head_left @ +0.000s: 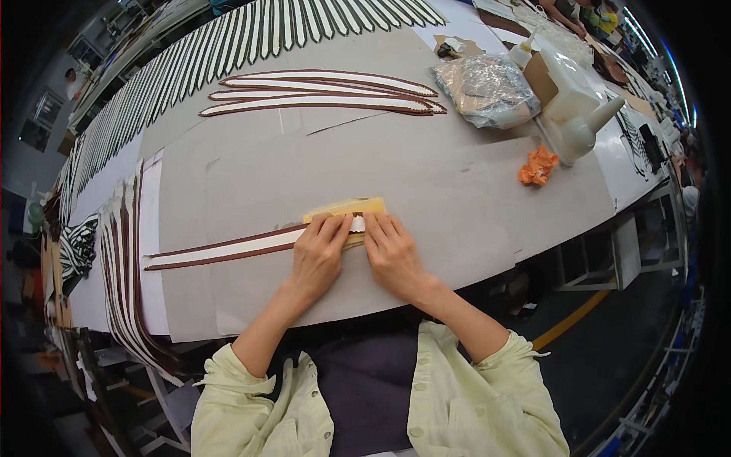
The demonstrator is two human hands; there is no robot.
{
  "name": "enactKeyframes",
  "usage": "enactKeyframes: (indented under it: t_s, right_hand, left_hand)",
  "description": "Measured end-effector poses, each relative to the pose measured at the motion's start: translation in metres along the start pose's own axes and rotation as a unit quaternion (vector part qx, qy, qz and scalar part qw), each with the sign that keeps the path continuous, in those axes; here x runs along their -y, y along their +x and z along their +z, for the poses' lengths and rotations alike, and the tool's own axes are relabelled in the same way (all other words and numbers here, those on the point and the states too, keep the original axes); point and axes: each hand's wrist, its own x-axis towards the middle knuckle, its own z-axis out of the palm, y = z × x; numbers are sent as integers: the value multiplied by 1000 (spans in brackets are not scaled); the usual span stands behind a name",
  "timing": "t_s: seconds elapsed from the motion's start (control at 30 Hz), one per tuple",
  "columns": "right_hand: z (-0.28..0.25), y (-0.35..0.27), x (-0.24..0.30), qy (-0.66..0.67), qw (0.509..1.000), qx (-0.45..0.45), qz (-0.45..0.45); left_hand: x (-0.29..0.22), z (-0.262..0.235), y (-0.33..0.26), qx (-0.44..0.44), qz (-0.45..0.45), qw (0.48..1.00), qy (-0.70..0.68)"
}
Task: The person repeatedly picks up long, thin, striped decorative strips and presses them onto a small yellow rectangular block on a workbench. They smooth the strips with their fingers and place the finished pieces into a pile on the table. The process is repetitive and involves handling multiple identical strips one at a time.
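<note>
A long white strip with brown edges [221, 250] lies across the grey table covering, its right end under my fingers. Beneath that end sits a flat yellow piece [346, 206], mostly covered by my hands; its kind I cannot make out. My left hand [317, 253] is closed on the strip, thumb and fingers pressed together. Just to its right, my right hand [392, 255] is also closed, its fingertips pinching the strip's end. A short stretch of white with a jagged edge shows between the two thumbs.
More brown-edged strips [320, 92] lie farther back, and a bundle [122, 266] hangs over the left edge. Dark-edged strips [251, 38] line the far side. At right are a plastic-wrapped packet [487, 90], a white plastic bottle [569, 126] and crumpled orange material [538, 166].
</note>
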Motion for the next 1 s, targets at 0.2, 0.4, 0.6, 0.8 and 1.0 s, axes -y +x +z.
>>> enactKeyframes:
  t_s: [0.2, 0.4, 0.6, 0.8, 1.0]
  right_hand:
    - [-3, 8, -2, 16, 1000, 10, -22]
    - [-1, 9, -4, 7, 999, 23, -35]
    - [-4, 16, -9, 8, 997, 5, -78]
    - [-7, 22, -11, -6, 992, 49, -118]
    - [-5, 17, -13, 7, 996, 20, -88]
  left_hand:
    - [-2, 1, 0, 4, 1, 1000, 14]
    - [-1, -5, -12, 3, -31, 999, 28]
    - [0, -6, -12, 17, -21, 999, 22]
    - [-1, -5, -7, 31, -9, 999, -9]
    - [-7, -1, -5, 23, -10, 998, 59]
